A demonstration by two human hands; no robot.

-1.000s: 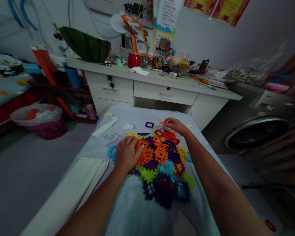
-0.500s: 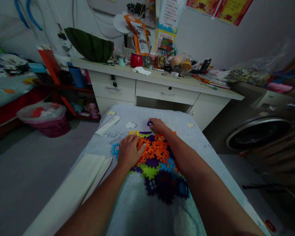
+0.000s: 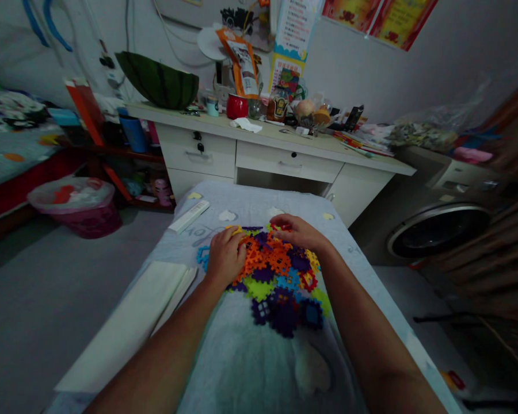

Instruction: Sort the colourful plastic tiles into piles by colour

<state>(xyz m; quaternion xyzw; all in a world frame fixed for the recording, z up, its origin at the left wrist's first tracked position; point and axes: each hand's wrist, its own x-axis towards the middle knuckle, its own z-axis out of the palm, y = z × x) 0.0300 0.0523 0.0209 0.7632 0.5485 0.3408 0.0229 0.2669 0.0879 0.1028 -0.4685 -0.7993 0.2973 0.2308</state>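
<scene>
A pile of notched plastic building pieces lies on the cloth-covered table (image 3: 250, 359). Orange pieces (image 3: 278, 259) fill its middle, with dark purple pieces (image 3: 285, 319) at the near side and a lime green piece (image 3: 259, 287) between. My left hand (image 3: 225, 253) rests over the pile's left edge, fingers spread, beside a light blue piece (image 3: 202, 257). My right hand (image 3: 302, 234) reaches over the far right part, fingers stretched out and a little bent above a red piece (image 3: 280, 227). I see nothing held in either hand; the undersides of the fingers are hidden.
Left of the pile lie a white narrow box (image 3: 189, 217) and a folded white sheet (image 3: 125, 322). Behind the table stands a white desk (image 3: 198, 135) bearing a watermelon-patterned object (image 3: 159, 81) and jars. A washing machine (image 3: 435, 201) is at right, a pink bin (image 3: 75, 210) at left.
My right hand has come back from beyond the pile's far edge, moving right and nearer. The dark purple piece at its fingertips is no longer there. My left hand stays nearly in place.
</scene>
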